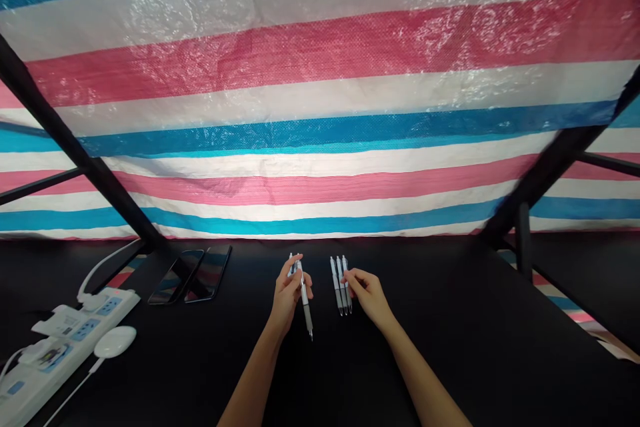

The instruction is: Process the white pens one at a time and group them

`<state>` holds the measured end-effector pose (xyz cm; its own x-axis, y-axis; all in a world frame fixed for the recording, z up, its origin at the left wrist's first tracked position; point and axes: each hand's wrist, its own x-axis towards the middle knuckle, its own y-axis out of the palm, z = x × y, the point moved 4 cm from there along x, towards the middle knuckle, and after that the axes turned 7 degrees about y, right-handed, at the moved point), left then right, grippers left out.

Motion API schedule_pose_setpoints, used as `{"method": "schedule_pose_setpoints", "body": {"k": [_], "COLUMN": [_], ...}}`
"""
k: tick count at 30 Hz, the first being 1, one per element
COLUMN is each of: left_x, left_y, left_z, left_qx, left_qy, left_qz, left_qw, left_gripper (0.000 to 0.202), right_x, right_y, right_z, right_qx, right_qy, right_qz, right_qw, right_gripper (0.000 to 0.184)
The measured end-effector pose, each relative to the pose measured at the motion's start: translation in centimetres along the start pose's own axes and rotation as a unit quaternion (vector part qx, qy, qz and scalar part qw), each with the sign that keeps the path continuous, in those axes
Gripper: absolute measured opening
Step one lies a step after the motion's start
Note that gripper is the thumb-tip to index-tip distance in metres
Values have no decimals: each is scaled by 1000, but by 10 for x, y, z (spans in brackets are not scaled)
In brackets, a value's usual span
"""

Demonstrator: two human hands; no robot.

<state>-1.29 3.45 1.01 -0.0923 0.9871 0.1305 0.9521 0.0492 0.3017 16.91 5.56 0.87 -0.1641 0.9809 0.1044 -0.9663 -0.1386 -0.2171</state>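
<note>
My left hand (289, 290) is closed around a white retractable pen (305, 297) with a grey grip, tilted with its tip towards me. Another white clicker end shows behind the fingers, and most of it is hidden. To the right, three similar white pens (341, 285) lie side by side on the black table (320, 383), tips towards me. My right hand (369, 293) has its thumb and fingers pinched at the upper part of the rightmost pen (347, 288).
Two dark phones (177, 278) (209, 273) lie at the left. Nearer stands a white power strip (70, 353) with plugs and cables, beside a round white charger (115, 341). Black frame bars (75, 147) (545, 177) rise on both sides before a striped sheet (320, 93).
</note>
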Motion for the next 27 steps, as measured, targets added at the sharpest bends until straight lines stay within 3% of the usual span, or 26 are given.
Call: {"method": "schedule_pose_setpoints", "body": {"k": [15,19,23,27], "left_x": [-2,0,4,8], "left_y": [2,-3,-9,-17], "left_z": [-4,-3,0,6], "left_qx": [36,51,74,109], "left_qy": [0,12,31,40], "left_qz": [13,-28,-78,-103], "left_qw": [999,998,994,988], "left_gripper": [43,56,35,32], "right_x": [0,1,2,2], "right_y": [-2,-2,-2,-2], "right_z": [0,-1,-4,-4], "right_qx": [1,-3,1,2], "right_qy": [6,11,12,9], "right_qz": [-4,-4,-2,-1], "right_qw": [1000,1000,1000,1000], "right_gripper": [46,46,45,44]}}
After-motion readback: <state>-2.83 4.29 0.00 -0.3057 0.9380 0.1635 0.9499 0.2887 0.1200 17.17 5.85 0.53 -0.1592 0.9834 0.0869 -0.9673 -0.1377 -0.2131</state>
